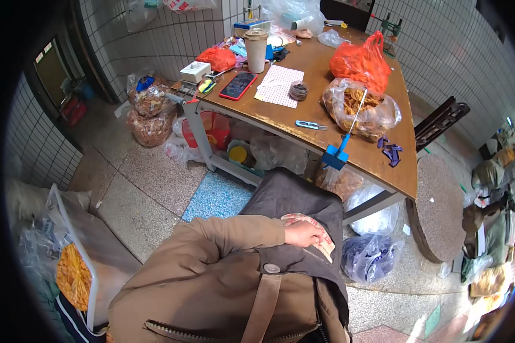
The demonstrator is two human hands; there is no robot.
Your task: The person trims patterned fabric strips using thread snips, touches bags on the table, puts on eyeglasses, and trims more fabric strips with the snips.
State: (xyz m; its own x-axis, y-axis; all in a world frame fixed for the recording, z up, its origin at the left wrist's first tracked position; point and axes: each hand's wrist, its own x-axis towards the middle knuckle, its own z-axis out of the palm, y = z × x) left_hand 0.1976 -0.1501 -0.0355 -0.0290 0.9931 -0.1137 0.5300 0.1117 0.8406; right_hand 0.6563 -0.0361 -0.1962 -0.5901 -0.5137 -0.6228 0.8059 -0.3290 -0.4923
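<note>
My left hand (304,233) rests low over my lap, its fingers closed on a thin cream-and-red printed piece (325,249). The piece looks like paper or soft packaging; its kind I cannot make out. More of the same red print shows above the knuckles. Beneath lies dark cloth (292,194) covering my legs. My right hand is out of sight. Ahead stands a wooden table (246,117), with a blue-handled tool (336,155) at its near edge and blue thread snips (311,124) lying flat.
A phone (238,86), a lidded cup (256,51), a dotted sheet (280,83) and an opened bag of brown pieces (363,114) are on the table. A bag of dark blue pieces (372,257) sits on the floor, right. A tub of orange pieces (74,274) stands left.
</note>
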